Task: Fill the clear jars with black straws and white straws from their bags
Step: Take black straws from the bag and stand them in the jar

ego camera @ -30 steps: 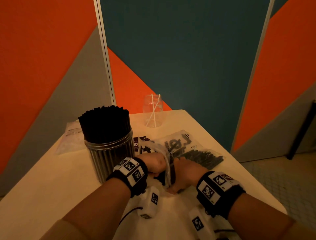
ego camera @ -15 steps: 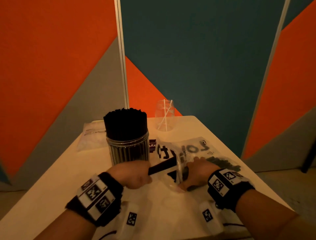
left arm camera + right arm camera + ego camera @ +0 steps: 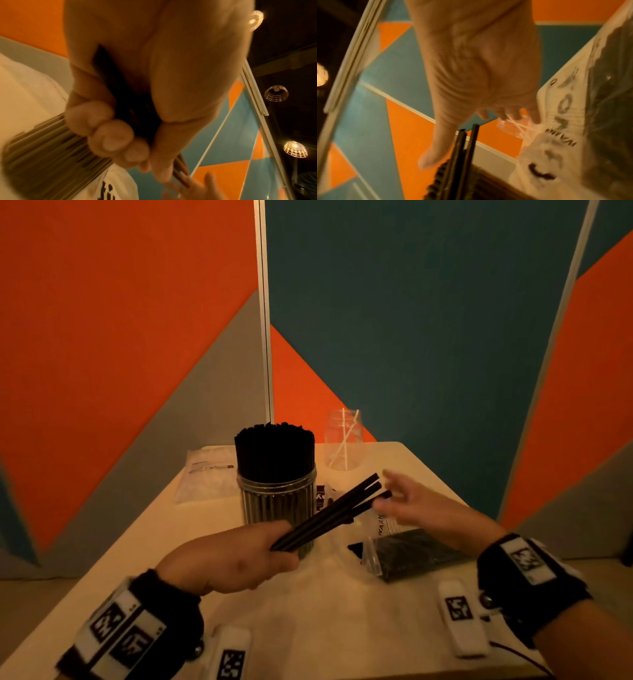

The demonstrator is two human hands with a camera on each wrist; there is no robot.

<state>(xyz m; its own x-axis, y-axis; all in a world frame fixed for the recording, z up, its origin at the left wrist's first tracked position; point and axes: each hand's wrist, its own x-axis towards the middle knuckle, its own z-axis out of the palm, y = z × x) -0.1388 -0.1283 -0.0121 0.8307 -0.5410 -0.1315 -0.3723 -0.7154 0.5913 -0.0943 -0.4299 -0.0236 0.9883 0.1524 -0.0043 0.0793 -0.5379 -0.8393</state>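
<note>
Behind everything stand tall wall panels (image 3: 411,302) of flat matte colour, cut into big orange, teal and grey triangles and split by pale vertical strips. In the left wrist view, wire-cage lamps (image 3: 276,93) glow against a dark ceiling. In front of the panels sits a pale, smooth tabletop (image 3: 137,559) with a rounded far corner.

On the tabletop the biggest item is a ribbed clear jar (image 3: 277,501), a cylinder packed tight with upright black straws whose cut ends form a dark, even crown above its rim. Behind it to the right stands a smaller clear jar (image 3: 344,440), smooth-walled, with only two thin white straws (image 3: 342,445) leaning crossed inside. At the far left lies a flat, crinkly bag of white straws (image 3: 209,474). On the right, close to the near edge, lies a glossy clear bag of black straws (image 3: 411,553), printed with dark lettering, its mouth gaping toward the middle.

The left hand (image 3: 226,559) is closed in a fist round one end of a small bundle of black straws (image 3: 332,511); the thin, stiff tubes slant up and to the right, passing in front of the ribbed jar. The right hand (image 3: 424,508) hovers above the bag with fingers spread and loose, holding nothing, its fingertips just beside the bundle's free ends. Both wrists wear black bands carrying white square-patterned tags.
</note>
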